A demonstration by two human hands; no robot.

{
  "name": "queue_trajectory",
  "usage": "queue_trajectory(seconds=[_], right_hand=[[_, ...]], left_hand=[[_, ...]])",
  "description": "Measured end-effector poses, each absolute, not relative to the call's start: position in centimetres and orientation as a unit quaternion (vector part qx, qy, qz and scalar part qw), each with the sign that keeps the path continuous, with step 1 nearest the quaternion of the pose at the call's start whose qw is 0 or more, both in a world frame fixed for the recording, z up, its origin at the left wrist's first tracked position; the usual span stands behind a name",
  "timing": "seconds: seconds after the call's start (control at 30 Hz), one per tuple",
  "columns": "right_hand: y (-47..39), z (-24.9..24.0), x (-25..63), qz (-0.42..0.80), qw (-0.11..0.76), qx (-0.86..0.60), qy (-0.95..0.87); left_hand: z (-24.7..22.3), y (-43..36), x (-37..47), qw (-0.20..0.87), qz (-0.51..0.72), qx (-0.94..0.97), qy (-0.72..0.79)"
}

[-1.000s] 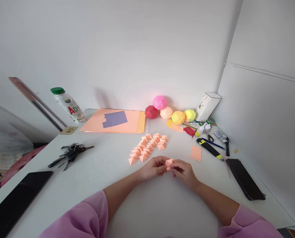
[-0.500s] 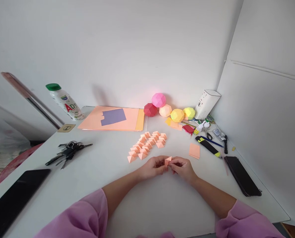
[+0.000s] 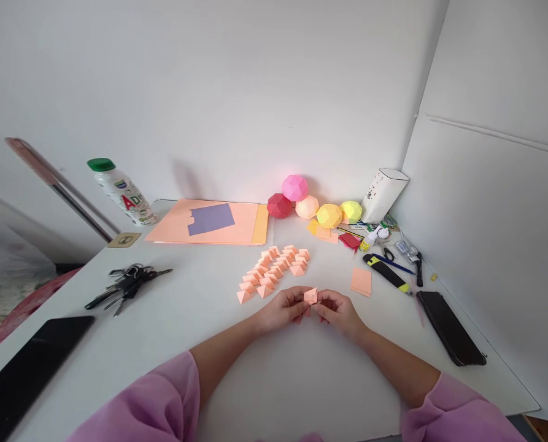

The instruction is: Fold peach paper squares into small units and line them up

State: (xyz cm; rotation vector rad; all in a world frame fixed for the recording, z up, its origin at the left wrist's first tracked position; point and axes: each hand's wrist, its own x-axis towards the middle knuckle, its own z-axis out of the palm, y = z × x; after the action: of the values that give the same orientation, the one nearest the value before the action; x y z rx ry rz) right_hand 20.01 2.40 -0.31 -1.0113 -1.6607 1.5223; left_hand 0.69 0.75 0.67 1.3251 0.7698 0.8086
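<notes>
Between my fingertips is a small folded piece of peach paper (image 3: 310, 296), its creased flaps facing up. My left hand (image 3: 286, 309) pinches its left side, and my right hand (image 3: 339, 312) grips the right edge with thumb and fingers. Just beyond my left hand, several folded peach paper units (image 3: 265, 280) stand in rows on the white table. To the right of my right hand lies a small stack of flat peach paper pieces (image 3: 361, 280).
Faceted paper balls (image 3: 294, 188) rest against the wall. Peach sheets (image 3: 167, 230) and a bottle (image 3: 124, 196) are at the back left. Keys (image 3: 129, 285) and a black tablet (image 3: 29, 362) lie left. A cutter (image 3: 386, 273), glue bottle (image 3: 369, 238) and black case (image 3: 451, 328) sit right.
The folded paper has turned in my fingers, so its creased face and flaps now show more. Both hands have stayed in nearly the same place.
</notes>
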Motion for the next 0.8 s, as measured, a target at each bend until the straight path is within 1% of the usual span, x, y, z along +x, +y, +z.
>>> queue_trajectory(seconds=[0.13, 0.53, 0.8], right_hand=[[2.2, 0.1, 19.9, 0.571, 0.331, -0.364, -0.658], [2.2, 0.3, 19.8, 0.553, 0.331, -0.386, -0.660], [2.3, 0.2, 20.1, 0.571, 0.325, -0.391, -0.645]], left_hand=[[0.6, 0.7, 0.8, 0.644, 0.350, 0.589, 0.340], [1.6, 0.4, 0.7, 0.609, 0.326, 0.636, 0.344], [1.2, 0.4, 0.6, 0.612, 0.330, 0.639, 0.329]])
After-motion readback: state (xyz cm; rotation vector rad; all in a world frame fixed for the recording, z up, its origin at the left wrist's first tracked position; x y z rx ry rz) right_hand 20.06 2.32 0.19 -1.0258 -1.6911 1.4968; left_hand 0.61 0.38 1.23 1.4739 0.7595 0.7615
